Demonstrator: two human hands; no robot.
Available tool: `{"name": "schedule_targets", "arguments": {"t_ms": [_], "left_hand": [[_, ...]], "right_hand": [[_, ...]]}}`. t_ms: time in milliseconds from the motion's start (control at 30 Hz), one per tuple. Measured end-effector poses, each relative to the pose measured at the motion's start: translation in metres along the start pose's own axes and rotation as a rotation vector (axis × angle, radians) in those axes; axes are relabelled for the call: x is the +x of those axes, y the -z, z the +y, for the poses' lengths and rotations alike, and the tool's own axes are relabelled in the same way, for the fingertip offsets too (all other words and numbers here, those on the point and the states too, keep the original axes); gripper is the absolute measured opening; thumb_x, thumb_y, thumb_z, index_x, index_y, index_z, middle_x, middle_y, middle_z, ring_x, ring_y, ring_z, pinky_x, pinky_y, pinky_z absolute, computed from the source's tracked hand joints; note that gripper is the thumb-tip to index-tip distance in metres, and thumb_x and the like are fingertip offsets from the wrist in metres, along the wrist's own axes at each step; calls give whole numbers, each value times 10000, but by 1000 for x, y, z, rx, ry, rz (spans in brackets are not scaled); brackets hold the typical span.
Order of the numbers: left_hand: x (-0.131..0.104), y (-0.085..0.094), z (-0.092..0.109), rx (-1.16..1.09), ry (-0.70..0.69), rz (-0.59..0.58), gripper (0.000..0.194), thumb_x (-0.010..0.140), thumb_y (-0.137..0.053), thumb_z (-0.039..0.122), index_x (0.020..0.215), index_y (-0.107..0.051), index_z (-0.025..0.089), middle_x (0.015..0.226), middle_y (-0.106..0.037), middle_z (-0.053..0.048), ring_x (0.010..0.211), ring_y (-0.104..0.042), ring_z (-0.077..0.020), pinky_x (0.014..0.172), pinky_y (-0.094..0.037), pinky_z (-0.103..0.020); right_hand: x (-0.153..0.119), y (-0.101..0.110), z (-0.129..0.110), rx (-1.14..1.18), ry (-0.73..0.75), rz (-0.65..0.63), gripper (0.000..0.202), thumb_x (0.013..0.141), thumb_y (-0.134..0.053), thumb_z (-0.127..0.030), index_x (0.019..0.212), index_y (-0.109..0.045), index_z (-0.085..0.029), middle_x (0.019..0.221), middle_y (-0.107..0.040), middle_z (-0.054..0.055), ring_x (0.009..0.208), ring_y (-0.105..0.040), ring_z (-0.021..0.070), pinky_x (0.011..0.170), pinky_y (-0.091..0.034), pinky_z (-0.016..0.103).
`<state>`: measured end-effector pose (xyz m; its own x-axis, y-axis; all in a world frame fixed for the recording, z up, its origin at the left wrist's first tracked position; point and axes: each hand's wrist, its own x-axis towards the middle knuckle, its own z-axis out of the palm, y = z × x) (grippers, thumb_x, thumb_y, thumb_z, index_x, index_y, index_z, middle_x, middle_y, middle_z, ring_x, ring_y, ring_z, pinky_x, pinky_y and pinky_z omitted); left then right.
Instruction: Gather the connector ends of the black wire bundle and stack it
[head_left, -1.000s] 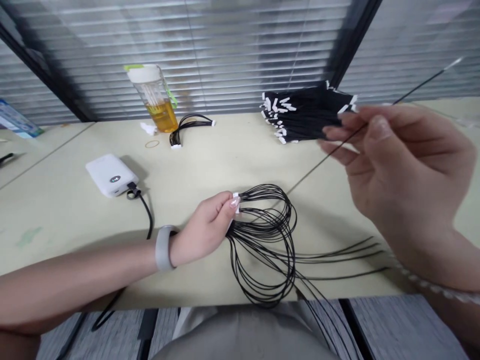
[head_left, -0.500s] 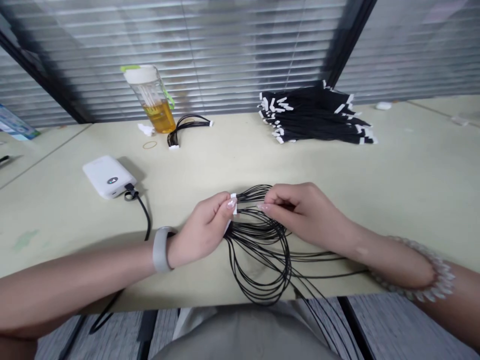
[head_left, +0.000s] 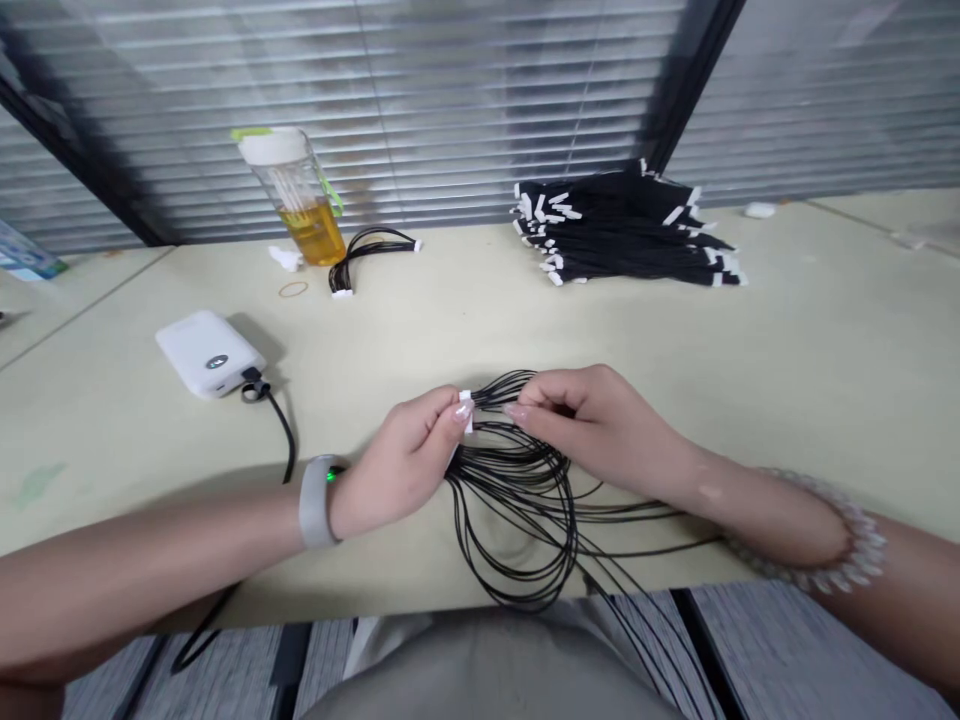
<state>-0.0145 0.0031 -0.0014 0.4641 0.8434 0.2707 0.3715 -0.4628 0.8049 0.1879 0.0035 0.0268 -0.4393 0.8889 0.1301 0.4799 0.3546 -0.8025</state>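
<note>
My left hand (head_left: 409, 455) is closed on a white connector (head_left: 466, 408), its thumb pressed on the front. Black wires (head_left: 517, 560) fan out to the right of the connector, loop down over the table and partly hang past its front edge. To the right, my right hand (head_left: 581, 415) is pinched, thumb against finger, on thin black wire close to the connector. The fingertips of both hands are a short gap apart. A second white piece shows just under my left fingers, mostly hidden.
A pile of black cables (head_left: 622, 230) with white ends lies at the back. Left of it are a short cable bundle (head_left: 367, 250), a bottle (head_left: 300, 205) and a rubber band (head_left: 293, 289). A white power bank (head_left: 210, 355) with a black cord lies at the left.
My right hand has moved slightly left, nearer the connector, still pinching. The whole view has shifted a little. A green light now shows on the left wristband.
</note>
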Motion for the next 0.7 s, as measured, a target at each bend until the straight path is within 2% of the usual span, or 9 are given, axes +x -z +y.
{"name": "schedule_targets", "arguments": {"t_ms": [133,467,600,700], "left_hand": [[0,0,-1,31,-22,-24,305,949,-343,298,674,-397,177,613,-369,41,553,-332,-92,509,-313,-221],[-3,1,-2,106,-43,-54,270,938,-356,266,688,-402,176,600,-384,43,539,-336,-90,494,-294,-222],[-3,2,-3,63,-37,-67,283,944,-351,282,689,-412,176,605,-380,43,541,-335,-91,496,-300,-223],[-2,3,-2,-3,-36,-28,309,952,-333,292,680,-420,175,608,-381,40,544,-348,-92,506,-320,-221]], "right_hand": [[-1,0,-1,46,-7,-54,329,857,-509,-333,581,-456,-163,537,-389,-55,529,-343,64,486,-289,208],[-2,-5,-4,16,2,-47,285,864,-497,-309,624,-517,-157,555,-416,-50,534,-349,65,497,-291,213],[0,-1,-1,-32,71,-28,246,857,-530,-305,663,-564,-158,545,-452,-54,522,-386,60,496,-311,199],[4,6,7,-118,176,37,166,845,-561,-270,724,-590,-160,576,-507,-48,535,-430,61,521,-339,195]]}}
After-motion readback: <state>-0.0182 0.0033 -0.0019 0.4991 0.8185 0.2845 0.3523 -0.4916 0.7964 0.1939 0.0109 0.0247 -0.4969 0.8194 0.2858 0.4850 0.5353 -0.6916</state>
